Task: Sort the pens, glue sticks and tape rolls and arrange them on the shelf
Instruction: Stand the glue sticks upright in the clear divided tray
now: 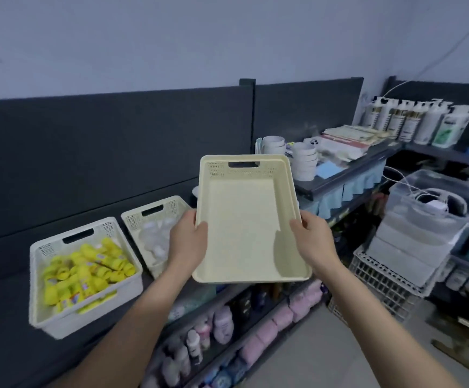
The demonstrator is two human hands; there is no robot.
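Observation:
I hold an empty cream plastic basket (pixel 244 219) in the air above the front of the dark shelf (pixel 9 303). My left hand (pixel 188 242) grips its left rim and my right hand (pixel 311 239) grips its right rim. On the shelf at the left stands a white basket (pixel 43 312) full of yellow glue sticks (pixel 87 273). Beside it, partly behind my left hand, a second white basket (pixel 146 217) holds clear tape rolls (pixel 155 236). No pens show.
White tape rolls (pixel 304 161) are stacked on the shelf further right, with papers (pixel 348 138) and pump bottles (pixel 412 121) behind. Lower shelves hold bottles and pink packs. A clear bin (pixel 435 200) on crates stands on the floor at the right.

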